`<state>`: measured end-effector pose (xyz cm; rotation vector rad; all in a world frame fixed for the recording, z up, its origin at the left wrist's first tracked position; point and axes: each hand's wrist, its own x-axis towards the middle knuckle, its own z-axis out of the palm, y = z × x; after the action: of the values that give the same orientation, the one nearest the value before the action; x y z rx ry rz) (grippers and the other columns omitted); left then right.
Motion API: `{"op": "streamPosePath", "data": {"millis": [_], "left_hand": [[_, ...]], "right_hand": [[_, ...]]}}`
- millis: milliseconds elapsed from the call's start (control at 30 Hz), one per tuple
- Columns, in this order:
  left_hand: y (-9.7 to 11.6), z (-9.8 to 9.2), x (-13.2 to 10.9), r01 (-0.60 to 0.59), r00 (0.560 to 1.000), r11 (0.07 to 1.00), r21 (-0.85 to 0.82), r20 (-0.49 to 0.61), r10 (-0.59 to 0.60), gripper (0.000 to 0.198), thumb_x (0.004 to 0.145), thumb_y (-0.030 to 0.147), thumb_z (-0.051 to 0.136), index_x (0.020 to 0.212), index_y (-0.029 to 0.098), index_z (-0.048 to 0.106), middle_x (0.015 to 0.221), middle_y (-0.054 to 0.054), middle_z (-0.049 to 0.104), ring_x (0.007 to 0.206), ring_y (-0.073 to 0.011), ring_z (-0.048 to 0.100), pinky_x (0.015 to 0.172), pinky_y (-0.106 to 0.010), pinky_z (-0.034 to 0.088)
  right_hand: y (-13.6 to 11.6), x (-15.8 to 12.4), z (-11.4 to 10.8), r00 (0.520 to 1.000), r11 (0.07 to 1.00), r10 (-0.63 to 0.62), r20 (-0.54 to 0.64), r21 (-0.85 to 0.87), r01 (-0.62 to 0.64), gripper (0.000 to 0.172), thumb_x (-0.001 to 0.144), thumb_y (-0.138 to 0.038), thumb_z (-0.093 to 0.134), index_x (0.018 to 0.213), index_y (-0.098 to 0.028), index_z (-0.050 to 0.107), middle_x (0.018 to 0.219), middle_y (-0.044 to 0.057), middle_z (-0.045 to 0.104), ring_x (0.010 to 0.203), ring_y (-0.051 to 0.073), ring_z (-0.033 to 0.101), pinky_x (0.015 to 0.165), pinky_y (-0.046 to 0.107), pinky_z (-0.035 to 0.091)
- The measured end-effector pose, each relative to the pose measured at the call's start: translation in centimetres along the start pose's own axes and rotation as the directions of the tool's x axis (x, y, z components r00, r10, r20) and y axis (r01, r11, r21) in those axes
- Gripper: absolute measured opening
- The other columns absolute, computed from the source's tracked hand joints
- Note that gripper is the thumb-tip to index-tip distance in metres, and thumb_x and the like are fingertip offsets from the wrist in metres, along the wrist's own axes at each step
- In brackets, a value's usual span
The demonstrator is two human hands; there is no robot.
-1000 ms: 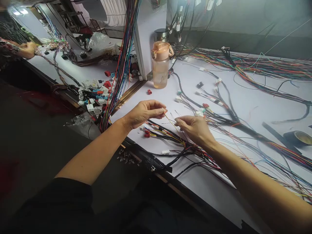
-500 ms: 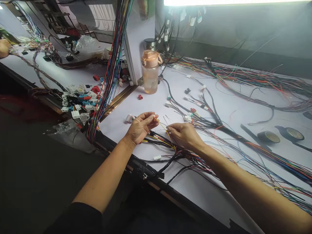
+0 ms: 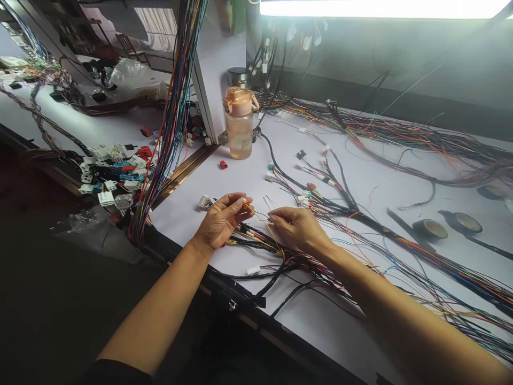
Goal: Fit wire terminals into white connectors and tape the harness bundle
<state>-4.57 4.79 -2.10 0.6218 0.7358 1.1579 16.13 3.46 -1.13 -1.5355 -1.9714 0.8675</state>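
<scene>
Between the thumb and fingers of my left hand (image 3: 218, 224) is a small red-orange connector (image 3: 246, 205). A yellow wire (image 3: 262, 218) runs from this connector down to the black-taped wire bundle (image 3: 294, 258) on the table. Just to the right, my right hand (image 3: 298, 227) is closed in a pinch, its fingertips on a thin dark wire whose end they hide. Two loose wire ends (image 3: 269, 202) stick up behind the right fingertips. Below the hands lies a white connector (image 3: 253, 270), and a white multi-pin connector (image 3: 204, 202) rests left of my left hand.
A peach-lidded water bottle (image 3: 239, 125) stands at the back, with a red connector (image 3: 223, 165) before it. Hanging wires (image 3: 176, 101) drop beside a connector pile (image 3: 120, 166) at left. Tape rolls (image 3: 430, 229) and long harness branches (image 3: 385, 230) cover the right side.
The view has shifted slightly, so everything sits further left. My right fingertips are a little farther from the connector, and the yellow wire now runs clear of them down to the bundle.
</scene>
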Motion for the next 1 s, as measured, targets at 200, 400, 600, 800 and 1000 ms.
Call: {"op": "streamPosePath", "data": {"millis": [200, 400, 600, 800, 1000], "left_hand": [[0.0, -0.1, 0.0, 0.013, 1.000, 1.000, -0.007, -0.005, -0.013, 0.017, 0.074, 0.016, 0.075, 0.091, 0.014, 0.069, 0.091, -0.006, 0.073, 0.078, -0.0135, 0.070, 0.077, -0.028, 0.057], [0.1, -0.2, 0.1, 0.012, 1.000, 1.000, -0.011, -0.006, -0.012, 0.018, 0.074, 0.015, 0.075, 0.091, 0.013, 0.069, 0.091, -0.006, 0.073, 0.078, -0.0133, 0.070, 0.076, -0.026, 0.058], [0.1, 0.0, 0.1, 0.018, 1.000, 1.000, -0.004, -0.010, -0.018, 0.016, 0.074, 0.016, 0.075, 0.090, 0.014, 0.070, 0.090, -0.005, 0.074, 0.077, -0.0126, 0.070, 0.076, -0.025, 0.058], [0.1, -0.1, 0.1, 0.013, 1.000, 1.000, 0.007, 0.004, -0.013, 0.017, 0.074, 0.017, 0.076, 0.090, 0.014, 0.070, 0.091, -0.005, 0.074, 0.077, -0.0124, 0.070, 0.076, -0.025, 0.058], [0.1, -0.1, 0.2, 0.005, 1.000, 1.000, 0.020, 0.026, -0.006, 0.016, 0.076, 0.017, 0.074, 0.091, 0.013, 0.070, 0.092, -0.005, 0.073, 0.078, -0.0128, 0.070, 0.076, -0.025, 0.058]], "right_hand": [[-0.3, -0.1, -0.5, 0.999, 0.999, 0.024, -0.033, 0.041, -0.023, 0.023, 0.085, -0.030, 0.056, 0.095, -0.023, 0.075, 0.085, 0.001, 0.076, 0.075, 0.016, 0.068, 0.068, 0.026, 0.048], [0.4, 0.8, -1.7, 0.994, 0.998, 0.059, -0.095, -0.021, -0.061, 0.020, 0.085, -0.027, 0.058, 0.094, -0.021, 0.074, 0.089, 0.001, 0.075, 0.078, 0.014, 0.066, 0.072, 0.025, 0.046], [0.3, 2.6, -1.6, 0.989, 0.940, 0.120, -0.087, -0.312, -0.142, 0.022, 0.087, -0.030, 0.054, 0.099, -0.024, 0.072, 0.091, 0.000, 0.074, 0.077, 0.015, 0.065, 0.069, 0.025, 0.044], [-0.3, 4.4, -0.2, 0.981, 0.879, 0.165, -0.107, -0.435, -0.195, 0.028, 0.084, -0.035, 0.057, 0.107, -0.022, 0.069, 0.092, 0.006, 0.073, 0.082, 0.023, 0.066, 0.068, 0.030, 0.042], [-1.5, 3.4, 0.3, 0.993, 0.824, 0.023, -0.118, -0.560, -0.086, 0.027, 0.090, -0.037, 0.051, 0.105, -0.021, 0.067, 0.108, 0.009, 0.068, 0.094, 0.024, 0.063, 0.071, 0.031, 0.040]]}}
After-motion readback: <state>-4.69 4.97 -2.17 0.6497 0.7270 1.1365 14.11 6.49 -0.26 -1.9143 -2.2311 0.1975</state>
